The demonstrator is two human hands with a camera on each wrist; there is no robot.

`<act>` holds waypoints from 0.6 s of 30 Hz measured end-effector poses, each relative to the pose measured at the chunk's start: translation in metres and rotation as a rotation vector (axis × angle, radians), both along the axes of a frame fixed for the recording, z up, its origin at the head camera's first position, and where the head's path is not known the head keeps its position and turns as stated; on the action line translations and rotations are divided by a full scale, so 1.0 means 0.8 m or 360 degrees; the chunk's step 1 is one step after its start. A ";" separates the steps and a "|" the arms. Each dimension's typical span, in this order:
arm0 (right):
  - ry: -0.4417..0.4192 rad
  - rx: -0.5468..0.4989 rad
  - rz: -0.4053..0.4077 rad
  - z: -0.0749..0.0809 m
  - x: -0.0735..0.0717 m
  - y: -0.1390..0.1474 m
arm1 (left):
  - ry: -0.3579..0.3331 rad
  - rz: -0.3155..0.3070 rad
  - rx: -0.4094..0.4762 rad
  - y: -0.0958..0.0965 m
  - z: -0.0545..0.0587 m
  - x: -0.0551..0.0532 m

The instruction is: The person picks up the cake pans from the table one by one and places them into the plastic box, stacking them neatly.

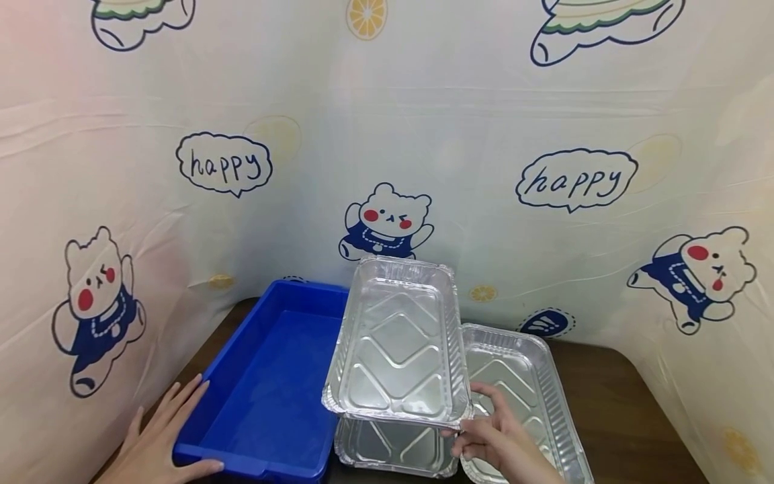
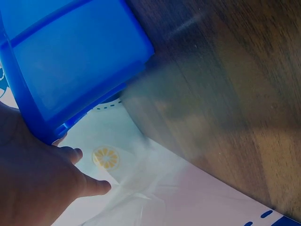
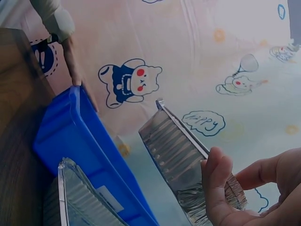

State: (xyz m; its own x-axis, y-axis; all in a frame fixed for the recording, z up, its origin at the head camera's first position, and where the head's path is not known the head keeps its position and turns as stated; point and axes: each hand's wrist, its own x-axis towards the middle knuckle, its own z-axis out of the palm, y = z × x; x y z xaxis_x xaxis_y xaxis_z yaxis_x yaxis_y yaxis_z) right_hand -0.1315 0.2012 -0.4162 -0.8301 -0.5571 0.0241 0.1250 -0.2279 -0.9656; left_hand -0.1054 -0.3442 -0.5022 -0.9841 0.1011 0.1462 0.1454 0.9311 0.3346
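Note:
My right hand (image 1: 498, 433) pinches the near right corner of a rectangular foil tray (image 1: 396, 336). The same foil tray (image 3: 174, 155) is tilted in the right wrist view, thumb and fingers on its rim. It is raised above a second foil tray (image 1: 399, 447), hiding most of it, and overlaps the right side of a blue plastic bin (image 1: 272, 403). My left hand (image 1: 160, 437) rests at the bin's near left corner, fingers spread along the side and thumb over the front rim. In the left wrist view, that hand (image 2: 37, 174) touches the blue bin (image 2: 84, 61).
Another foil tray (image 1: 562, 396) lies on the right, partly behind my right hand. All stand on a dark wooden table (image 1: 623, 410). A pale cloth (image 1: 459, 168) printed with cartoon bears hangs round the back and sides, close behind the bin.

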 end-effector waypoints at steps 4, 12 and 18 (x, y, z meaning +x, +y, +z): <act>0.0010 0.0002 0.0004 0.000 0.000 -0.012 | 0.0004 -0.0004 0.0002 0.000 0.002 0.002; -0.0075 0.0089 -0.0079 0.003 0.000 -0.039 | 0.0005 -0.0009 0.0007 0.001 0.002 0.003; -0.0179 0.0192 -0.0165 0.009 -0.003 -0.063 | 0.0001 0.0005 0.0007 0.002 0.003 0.002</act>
